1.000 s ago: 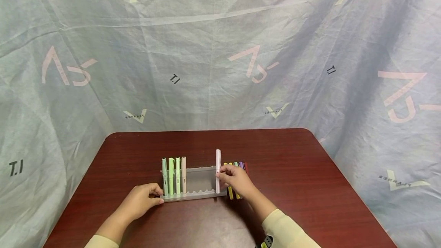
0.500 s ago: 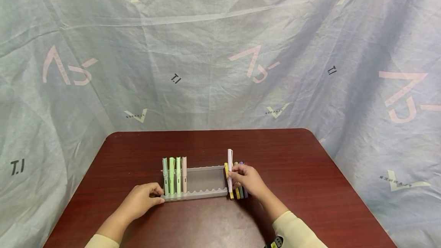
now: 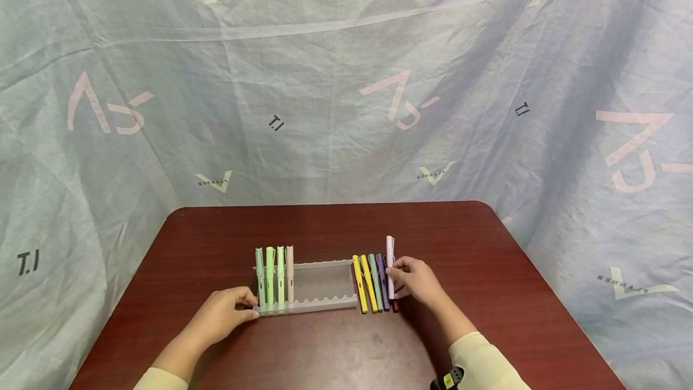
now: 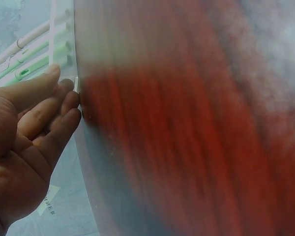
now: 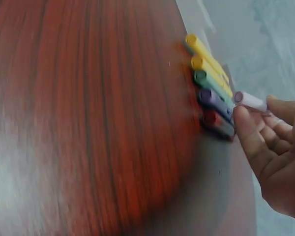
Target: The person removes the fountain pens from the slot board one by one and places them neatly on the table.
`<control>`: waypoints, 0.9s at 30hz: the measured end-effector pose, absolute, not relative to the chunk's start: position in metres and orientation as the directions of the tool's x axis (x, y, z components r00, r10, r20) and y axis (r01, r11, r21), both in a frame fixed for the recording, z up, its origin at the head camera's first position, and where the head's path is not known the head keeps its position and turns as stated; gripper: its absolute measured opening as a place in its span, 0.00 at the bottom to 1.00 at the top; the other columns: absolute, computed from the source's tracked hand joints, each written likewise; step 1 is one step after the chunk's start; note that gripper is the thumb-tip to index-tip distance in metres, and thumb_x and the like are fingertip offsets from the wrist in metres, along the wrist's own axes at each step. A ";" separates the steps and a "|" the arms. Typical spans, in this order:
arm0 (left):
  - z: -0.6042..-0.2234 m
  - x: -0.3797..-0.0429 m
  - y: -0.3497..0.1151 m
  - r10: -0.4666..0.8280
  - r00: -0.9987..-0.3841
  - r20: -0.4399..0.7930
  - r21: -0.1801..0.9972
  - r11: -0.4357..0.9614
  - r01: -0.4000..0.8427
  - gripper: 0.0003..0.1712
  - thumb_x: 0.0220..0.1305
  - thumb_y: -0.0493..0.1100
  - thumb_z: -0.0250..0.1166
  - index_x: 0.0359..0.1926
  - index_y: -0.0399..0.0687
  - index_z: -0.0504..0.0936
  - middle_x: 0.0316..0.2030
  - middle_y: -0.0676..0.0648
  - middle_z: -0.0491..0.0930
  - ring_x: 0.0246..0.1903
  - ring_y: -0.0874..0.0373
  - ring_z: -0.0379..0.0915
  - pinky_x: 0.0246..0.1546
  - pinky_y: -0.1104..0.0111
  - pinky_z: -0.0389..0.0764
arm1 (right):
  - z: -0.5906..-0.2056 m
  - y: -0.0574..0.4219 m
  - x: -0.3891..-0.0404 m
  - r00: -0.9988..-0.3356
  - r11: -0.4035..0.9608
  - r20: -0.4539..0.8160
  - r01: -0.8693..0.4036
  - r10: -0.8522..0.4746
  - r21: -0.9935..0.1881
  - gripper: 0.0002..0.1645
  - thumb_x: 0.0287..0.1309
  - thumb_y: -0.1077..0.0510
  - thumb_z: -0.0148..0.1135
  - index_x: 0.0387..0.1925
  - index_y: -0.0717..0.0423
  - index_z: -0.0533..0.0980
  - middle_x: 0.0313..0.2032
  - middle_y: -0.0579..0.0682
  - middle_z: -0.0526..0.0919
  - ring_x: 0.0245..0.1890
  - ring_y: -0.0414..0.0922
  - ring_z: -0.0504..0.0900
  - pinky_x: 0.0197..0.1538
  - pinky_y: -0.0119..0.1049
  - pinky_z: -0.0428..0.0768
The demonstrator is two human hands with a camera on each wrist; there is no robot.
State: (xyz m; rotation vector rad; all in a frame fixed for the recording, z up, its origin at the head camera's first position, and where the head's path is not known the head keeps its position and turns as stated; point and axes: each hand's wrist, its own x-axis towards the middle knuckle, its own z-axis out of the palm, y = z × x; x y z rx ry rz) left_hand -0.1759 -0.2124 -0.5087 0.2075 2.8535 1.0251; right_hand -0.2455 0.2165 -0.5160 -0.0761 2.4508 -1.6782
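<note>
My left hand [image 3: 221,315] pinches the left end of a clear plastic pen tray [image 3: 325,303] with notched edges. In its left part lie a grey-green pen [image 3: 260,278], two light green pens [image 3: 269,275] and a beige pen [image 3: 289,275]. The left wrist view has the thumb [image 4: 37,88] over the tray's corner and the other fingers below. My right hand [image 3: 421,283] pinches a pale pink pen [image 3: 390,251] between thumb and fingertips. That pink pen [image 5: 250,101] is held above the red and purple pens in the right wrist view.
Right of the tray, a row of pens lies on the dark red wood table [image 3: 325,354]: two yellow pens [image 3: 360,284], a green one [image 3: 375,281], a purple one [image 3: 382,281] and a dark red one [image 5: 217,123]. A grey printed cloth [image 3: 325,107] hangs behind.
My right hand has carried the pink pen from over the tray's right end rightward, past the yellow pens to the row's right end. The left hand stays at the tray.
</note>
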 end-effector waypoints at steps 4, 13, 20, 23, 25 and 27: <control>-0.509 -0.177 -0.212 0.150 -0.987 -0.058 0.645 0.760 0.078 0.08 0.54 0.44 0.74 0.34 0.59 0.83 0.35 0.60 0.84 0.37 0.65 0.79 0.39 0.65 0.78 | -0.520 0.227 -0.244 -0.983 0.423 -0.160 0.106 -0.094 -0.900 0.11 0.63 0.57 0.64 0.37 0.64 0.77 0.31 0.56 0.82 0.25 0.48 0.84 0.27 0.44 0.85; -0.509 -0.176 -0.211 0.149 -0.987 -0.061 0.648 0.758 0.074 0.08 0.55 0.44 0.74 0.33 0.59 0.82 0.35 0.60 0.84 0.37 0.65 0.79 0.39 0.65 0.78 | -0.521 0.229 -0.237 -0.981 0.546 -0.195 0.150 -0.024 -0.824 0.11 0.62 0.58 0.65 0.30 0.64 0.78 0.24 0.56 0.81 0.22 0.46 0.83 0.23 0.42 0.84; -0.510 -0.176 -0.211 0.148 -0.987 -0.061 0.649 0.757 0.074 0.08 0.54 0.43 0.74 0.33 0.59 0.82 0.35 0.60 0.84 0.37 0.65 0.79 0.39 0.65 0.78 | -0.517 0.225 -0.236 -0.984 0.647 -0.176 0.133 -0.002 -0.751 0.12 0.60 0.56 0.67 0.26 0.59 0.77 0.18 0.54 0.79 0.17 0.45 0.79 0.20 0.40 0.81; -0.510 -0.176 -0.211 0.144 -0.988 -0.058 0.648 0.759 0.072 0.09 0.54 0.43 0.74 0.33 0.59 0.82 0.35 0.61 0.84 0.37 0.65 0.79 0.38 0.66 0.78 | -0.519 0.224 -0.237 -0.985 0.655 -0.174 0.129 -0.005 -0.745 0.12 0.59 0.56 0.68 0.27 0.59 0.76 0.18 0.54 0.78 0.16 0.44 0.79 0.19 0.39 0.81; -0.510 -0.176 -0.211 0.142 -0.988 -0.054 0.647 0.759 0.074 0.09 0.54 0.43 0.75 0.33 0.59 0.82 0.35 0.60 0.84 0.37 0.65 0.79 0.38 0.66 0.78 | -0.520 0.224 -0.238 -0.983 0.652 -0.183 0.135 -0.005 -0.746 0.12 0.59 0.56 0.68 0.28 0.58 0.75 0.20 0.53 0.78 0.16 0.44 0.79 0.20 0.39 0.81; -0.510 -0.176 -0.212 0.141 -0.989 -0.050 0.646 0.760 0.076 0.09 0.54 0.43 0.75 0.33 0.59 0.82 0.35 0.60 0.84 0.37 0.65 0.79 0.38 0.66 0.78 | -0.520 0.224 -0.238 -0.982 0.650 -0.186 0.136 -0.008 -0.747 0.12 0.59 0.56 0.69 0.29 0.58 0.75 0.21 0.53 0.78 0.16 0.44 0.79 0.20 0.39 0.81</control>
